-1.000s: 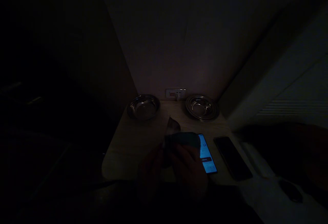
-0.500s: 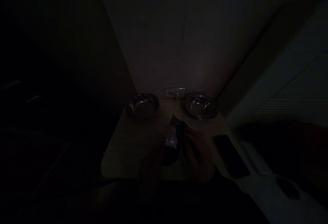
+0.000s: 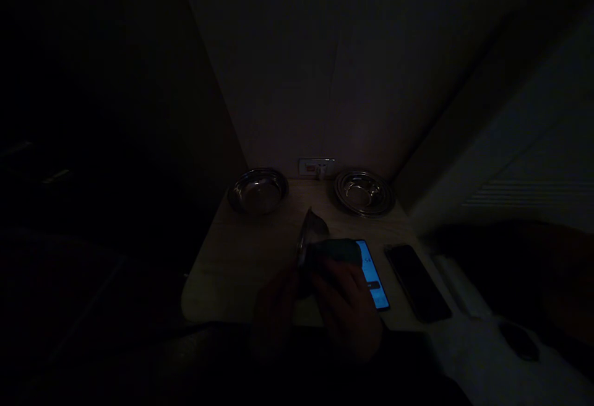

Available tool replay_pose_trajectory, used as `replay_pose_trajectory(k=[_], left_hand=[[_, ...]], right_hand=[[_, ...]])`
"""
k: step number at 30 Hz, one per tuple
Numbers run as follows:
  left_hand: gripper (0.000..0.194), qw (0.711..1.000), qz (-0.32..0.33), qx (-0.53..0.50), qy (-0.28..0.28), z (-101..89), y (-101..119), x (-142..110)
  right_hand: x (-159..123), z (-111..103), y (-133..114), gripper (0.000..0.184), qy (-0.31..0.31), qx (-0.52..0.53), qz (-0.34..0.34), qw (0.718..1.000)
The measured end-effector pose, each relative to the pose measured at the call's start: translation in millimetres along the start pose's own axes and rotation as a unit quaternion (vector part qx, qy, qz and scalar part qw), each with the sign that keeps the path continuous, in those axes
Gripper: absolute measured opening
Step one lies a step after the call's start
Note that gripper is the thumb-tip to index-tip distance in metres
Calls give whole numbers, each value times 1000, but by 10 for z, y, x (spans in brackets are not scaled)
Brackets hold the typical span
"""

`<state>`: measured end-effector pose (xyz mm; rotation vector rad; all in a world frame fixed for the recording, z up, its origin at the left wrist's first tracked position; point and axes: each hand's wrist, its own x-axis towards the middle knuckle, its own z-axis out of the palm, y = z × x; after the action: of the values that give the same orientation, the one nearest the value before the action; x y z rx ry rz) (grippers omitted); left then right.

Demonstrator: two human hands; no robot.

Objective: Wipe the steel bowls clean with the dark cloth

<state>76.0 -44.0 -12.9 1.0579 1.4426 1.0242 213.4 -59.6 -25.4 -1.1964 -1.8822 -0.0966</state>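
With our left hand [image 3: 277,296] we grip a tipped dish [image 3: 317,225], left of the lit phone [image 3: 371,265]; our right hand [image 3: 347,299] holds a cloth [image 3: 341,249] against it. In this dark, a loose grip could drop the dish onto the lit phone.

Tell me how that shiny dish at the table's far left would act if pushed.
The dish looks like metal from its sheen, so it is probably stiff and perhaps slippery. It sits wide and low on the table, so a push would likely slide it rather than tip it.
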Motion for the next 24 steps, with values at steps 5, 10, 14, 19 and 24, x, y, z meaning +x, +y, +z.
replay_pose_trajectory(k=[5, 10, 14, 19, 24], left_hand=[[54, 1000, -19, 12, -13, -8, -40, -2], [53, 999, -13, 21, -36, -35, -46, 1], [49, 999, -5, 11, -33, -42, -43, 17], [47, 1000, -2, 17, -8, -67, -88, 36], [45, 1000, 7, 17, -18, -89, -72, 57]], right_hand=[[133, 28, 77, 33, -6, -2, -11, 1000], [168, 34, 116, 36, -20, -5, -14, 1000], [169, 18, 138, 35, -36, 2, -44, 998], [232, 22, 131, 31, -30, -22, -32, 999], [258, 29, 99, 26, -25, -15, -63, 998]])
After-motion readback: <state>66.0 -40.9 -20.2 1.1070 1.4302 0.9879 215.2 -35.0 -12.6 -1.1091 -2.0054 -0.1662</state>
